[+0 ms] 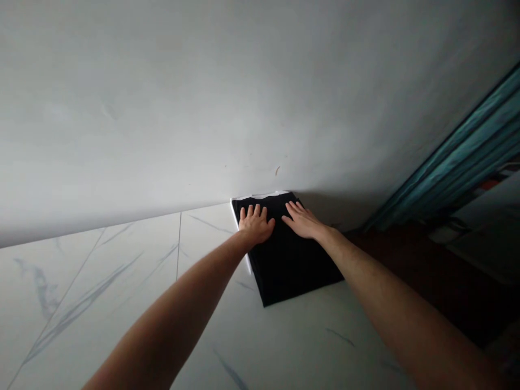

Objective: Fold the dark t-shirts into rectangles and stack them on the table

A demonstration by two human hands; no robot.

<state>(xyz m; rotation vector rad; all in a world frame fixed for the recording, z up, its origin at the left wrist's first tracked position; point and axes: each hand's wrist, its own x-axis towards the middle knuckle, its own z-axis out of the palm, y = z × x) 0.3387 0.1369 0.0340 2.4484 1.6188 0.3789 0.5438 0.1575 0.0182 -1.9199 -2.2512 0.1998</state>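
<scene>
Head view: left hand [255, 225] and right hand [303, 221] flat on folded black cloth [292, 265]

Black fabric [292, 265] partly hidden under the left hand [255, 225] and right hand [303, 221].
White layer [260, 195] beneath shows too thinly to identify; teal curtain [455, 157] runs off the right edge.

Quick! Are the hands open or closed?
Left hand: open, lying flat on the black cloth, holding nothing.
Right hand: open, lying flat on the cloth, holding nothing.
</scene>
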